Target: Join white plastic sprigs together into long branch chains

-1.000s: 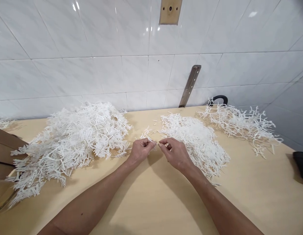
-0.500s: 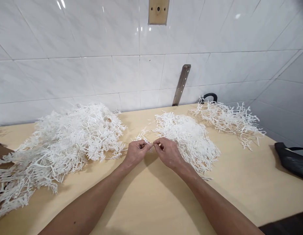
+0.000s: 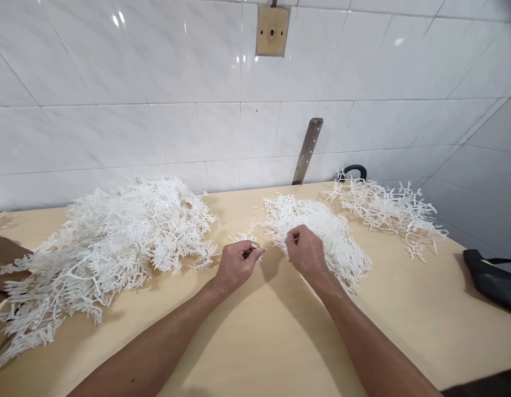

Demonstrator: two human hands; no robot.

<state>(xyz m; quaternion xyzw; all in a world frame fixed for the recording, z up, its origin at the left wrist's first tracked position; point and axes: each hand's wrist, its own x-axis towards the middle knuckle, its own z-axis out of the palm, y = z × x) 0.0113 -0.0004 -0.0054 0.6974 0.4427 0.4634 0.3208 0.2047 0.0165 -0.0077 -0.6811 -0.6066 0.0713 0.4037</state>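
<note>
Head view: The left hand pinches a small white plastic sprig between thumb and forefinger, above the middle of the table. The right hand, well apart from the sprig, is at the left edge of the pile of loose white plastic bits; its fingers curl in toward the thumb, and I cannot tell whether anything is between them.

The white plastic appears to be at three stages. On the left, a big heap of bushy white branches seems to be the portion left to work through. In the middle, the short loose bits look like what has been taken off. At the far right, the bare forked stems look like stripped remains. Judging by the piles, a good amount is done, but the bushy heap, the largest of the three, suggests plenty remains. A few more white pieces lie just beyond the left hand.

No brand, label or writing can be read: none on the yellowish wall plate, the metal strip against the tiles, or the black object at the right edge.
</note>
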